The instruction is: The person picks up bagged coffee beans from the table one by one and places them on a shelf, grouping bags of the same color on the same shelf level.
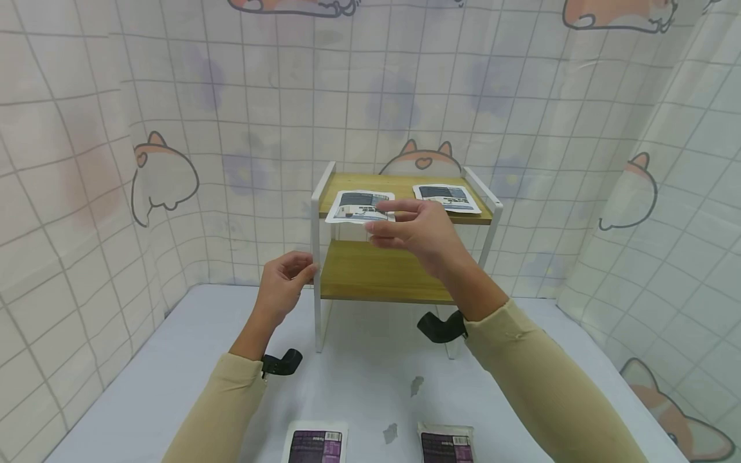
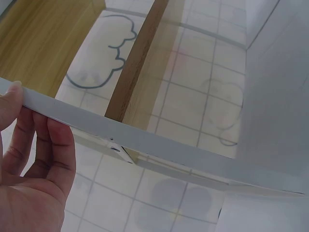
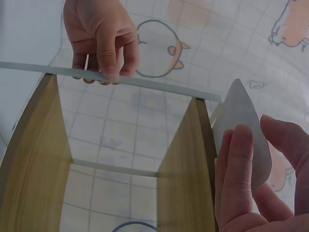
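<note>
A two-tier shelf rack (image 1: 388, 270) with wooden boards and white metal side frames stands on the table. My left hand (image 1: 285, 286) grips its left front post (image 2: 82, 112) between thumb and fingers. At the top board's front left, my right hand (image 1: 418, 235) holds a flat white pouch (image 1: 354, 207) with a dark printed label by its right edge. The right wrist view shows the pouch's pale underside (image 3: 239, 130) between thumb and fingers, close to the top board. A second, similar pouch (image 1: 448, 198) lies on the board's right side, partly behind the right hand.
Two pouches with purple-and-black labels lie at the table's near edge, one on the left (image 1: 316, 444) and one on the right (image 1: 446, 444). Two grey patches (image 1: 390, 433) mark the white tabletop (image 1: 370, 386). A grid-patterned curtain (image 1: 278, 116) with cartoon animals surrounds the table.
</note>
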A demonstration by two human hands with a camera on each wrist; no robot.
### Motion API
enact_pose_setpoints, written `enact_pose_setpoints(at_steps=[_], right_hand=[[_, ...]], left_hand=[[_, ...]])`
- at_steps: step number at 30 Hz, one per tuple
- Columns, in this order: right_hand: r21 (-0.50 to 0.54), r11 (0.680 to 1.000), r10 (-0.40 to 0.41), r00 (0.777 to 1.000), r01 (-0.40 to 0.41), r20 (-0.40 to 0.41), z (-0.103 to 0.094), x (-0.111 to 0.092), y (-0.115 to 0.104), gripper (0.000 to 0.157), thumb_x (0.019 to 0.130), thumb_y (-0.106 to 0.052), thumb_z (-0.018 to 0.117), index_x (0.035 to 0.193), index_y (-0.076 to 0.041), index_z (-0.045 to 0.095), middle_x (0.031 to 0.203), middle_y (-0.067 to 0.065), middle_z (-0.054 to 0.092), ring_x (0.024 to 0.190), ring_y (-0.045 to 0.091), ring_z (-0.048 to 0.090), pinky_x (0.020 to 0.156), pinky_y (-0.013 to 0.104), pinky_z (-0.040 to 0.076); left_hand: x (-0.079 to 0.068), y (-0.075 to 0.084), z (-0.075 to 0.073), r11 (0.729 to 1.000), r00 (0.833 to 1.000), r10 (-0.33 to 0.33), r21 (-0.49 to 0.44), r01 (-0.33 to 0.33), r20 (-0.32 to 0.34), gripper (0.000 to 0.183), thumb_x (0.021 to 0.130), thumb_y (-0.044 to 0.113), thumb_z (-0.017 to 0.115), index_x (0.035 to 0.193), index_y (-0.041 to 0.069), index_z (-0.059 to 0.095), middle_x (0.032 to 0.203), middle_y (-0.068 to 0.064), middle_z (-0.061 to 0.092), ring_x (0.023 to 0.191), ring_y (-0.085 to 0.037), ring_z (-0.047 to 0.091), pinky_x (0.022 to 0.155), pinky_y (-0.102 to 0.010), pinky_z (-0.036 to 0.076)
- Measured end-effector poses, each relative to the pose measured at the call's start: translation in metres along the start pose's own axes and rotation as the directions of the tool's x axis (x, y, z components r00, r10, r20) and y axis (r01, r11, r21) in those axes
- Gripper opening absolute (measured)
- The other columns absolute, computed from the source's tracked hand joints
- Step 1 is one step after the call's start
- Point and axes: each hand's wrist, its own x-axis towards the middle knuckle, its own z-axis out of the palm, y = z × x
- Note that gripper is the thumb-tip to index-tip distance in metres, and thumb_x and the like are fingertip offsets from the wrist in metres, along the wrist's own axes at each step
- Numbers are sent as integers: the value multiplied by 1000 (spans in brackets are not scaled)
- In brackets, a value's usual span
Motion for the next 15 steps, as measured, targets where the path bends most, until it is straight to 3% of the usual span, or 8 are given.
enact_pose_setpoints(at_steps=[15], right_hand=[[-23,999,-47,996,45,-78,3,5,3,41,83,-18,86,121,-6,73,114,16,75,87,25,79,84,31,62]], left_hand=[[1,-1,0,1000,1000,9,-23,-9,1,25,98,20,71,115,2,70,110,-20,71,92,-16,71,83,-20,59]])
